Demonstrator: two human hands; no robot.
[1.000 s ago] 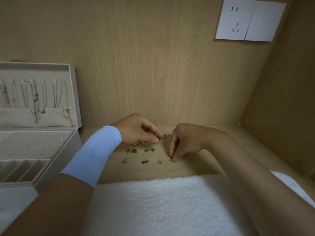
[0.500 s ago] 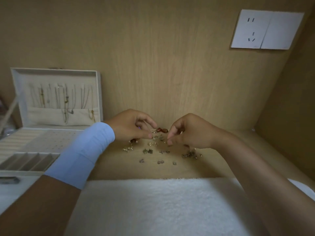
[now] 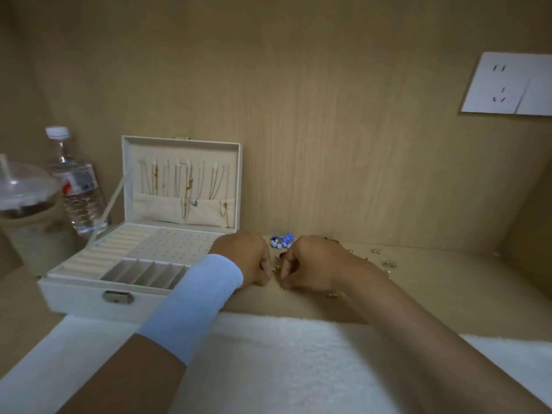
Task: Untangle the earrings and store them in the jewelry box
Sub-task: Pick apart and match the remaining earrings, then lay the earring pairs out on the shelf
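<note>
L hand (image 3: 248, 261) and R hand (image 3: 310, 264) nearly touching, both curled, pinching tangled earrings (image 3: 276, 268) on shelf (image 3: 433, 294) between them. Likely v. light, thin wires, bend easily, slippery; grip at hooks, not beads. Open jewelry box (image 3: 74, 289) just left; wall (image 3: 328, 144) close behind, towel (image 3: 283, 354) at front; most open room to right.

Your left hand (image 3: 239, 258) and right hand (image 3: 310, 264) curl knuckles-up, hiding most fingertips; whether either pinches the tiny earrings (image 3: 276, 268) between them is too small to tell. The cup (image 3: 24, 210) is cut by the left edge, the wall socket (image 3: 507, 85) by the right.
</note>
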